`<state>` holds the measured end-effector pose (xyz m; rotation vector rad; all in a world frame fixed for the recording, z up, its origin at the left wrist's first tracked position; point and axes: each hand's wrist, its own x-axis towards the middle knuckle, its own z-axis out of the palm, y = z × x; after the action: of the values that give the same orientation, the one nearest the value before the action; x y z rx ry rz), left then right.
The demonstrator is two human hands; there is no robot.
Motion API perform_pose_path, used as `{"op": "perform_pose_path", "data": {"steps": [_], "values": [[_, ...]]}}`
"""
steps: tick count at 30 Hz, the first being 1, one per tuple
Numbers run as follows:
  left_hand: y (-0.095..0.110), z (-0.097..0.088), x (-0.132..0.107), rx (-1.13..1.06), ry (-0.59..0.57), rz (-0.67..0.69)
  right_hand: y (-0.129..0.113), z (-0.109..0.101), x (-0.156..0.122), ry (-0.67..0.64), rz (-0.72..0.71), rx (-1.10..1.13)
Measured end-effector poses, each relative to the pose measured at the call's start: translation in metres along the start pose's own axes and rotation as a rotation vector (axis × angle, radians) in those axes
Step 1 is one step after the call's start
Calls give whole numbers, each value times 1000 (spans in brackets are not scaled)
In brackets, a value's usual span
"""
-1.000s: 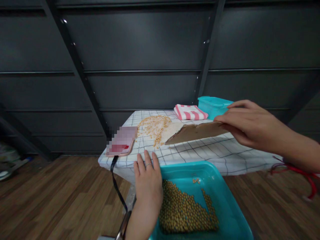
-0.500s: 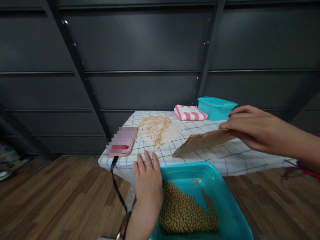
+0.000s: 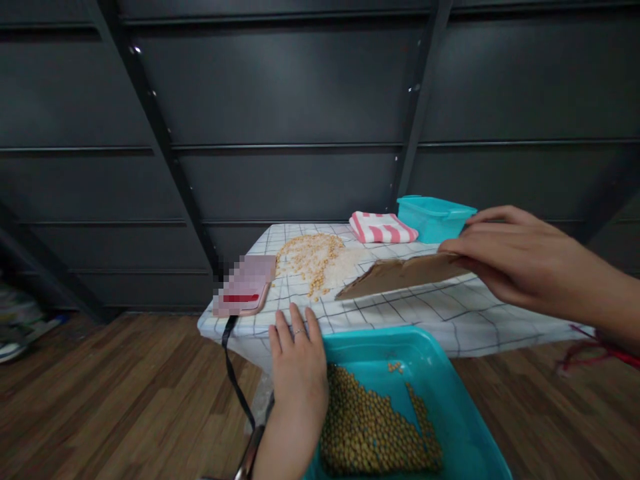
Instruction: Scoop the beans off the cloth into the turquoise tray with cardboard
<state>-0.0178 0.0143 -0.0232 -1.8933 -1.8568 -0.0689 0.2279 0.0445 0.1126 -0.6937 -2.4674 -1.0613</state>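
Cardboard sheet (image 3: 403, 275) now nearer the pale grains (image 3: 347, 266) than half a second ago

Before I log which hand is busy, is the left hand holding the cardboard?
No, the right hand holds the cardboard, while the left hand lies open at the left side of the teal tray.

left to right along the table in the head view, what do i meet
Pink-edged phone → scattered yellow grains → pink-and-white striped towel → small teal box → right hand.
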Motion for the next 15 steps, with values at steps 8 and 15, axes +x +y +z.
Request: {"op": "perform_pose_path", "data": {"steps": [8, 15], "values": [[-2, 7, 2, 12, 45, 1, -10, 31, 32, -19, 9, -125], [-3, 8, 4, 30, 40, 6, -9, 30, 31, -13, -37, -92]]}}
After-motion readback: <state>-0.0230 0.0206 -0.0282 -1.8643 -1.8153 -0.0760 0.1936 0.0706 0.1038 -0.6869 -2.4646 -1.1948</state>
